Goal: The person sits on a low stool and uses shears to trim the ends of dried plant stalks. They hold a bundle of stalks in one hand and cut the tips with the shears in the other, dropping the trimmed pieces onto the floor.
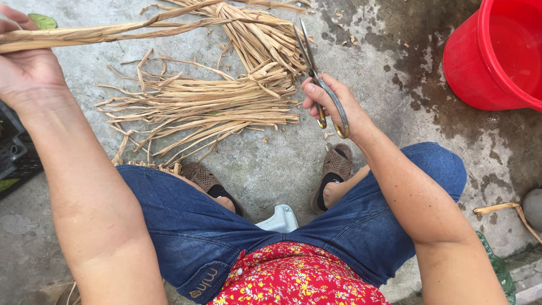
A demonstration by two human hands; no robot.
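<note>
**Dry stalks in one hand, scissors in the other**

Left hand (25,70) up at the left edge, fingers curled tight round a bunch of long dry stalks (113,31) running off to the right. Right hand (333,104) closed on scissors (319,85), fingers through the loops, blades nearly shut and pointing up and away. Just beside the blades, a pile (214,104) of cut stalks on the floor (271,169). Bare floor between the sandals (336,169). Red bucket (497,56) well apart, at the top right corner. Dark crate (14,158) at the left edge.
</note>
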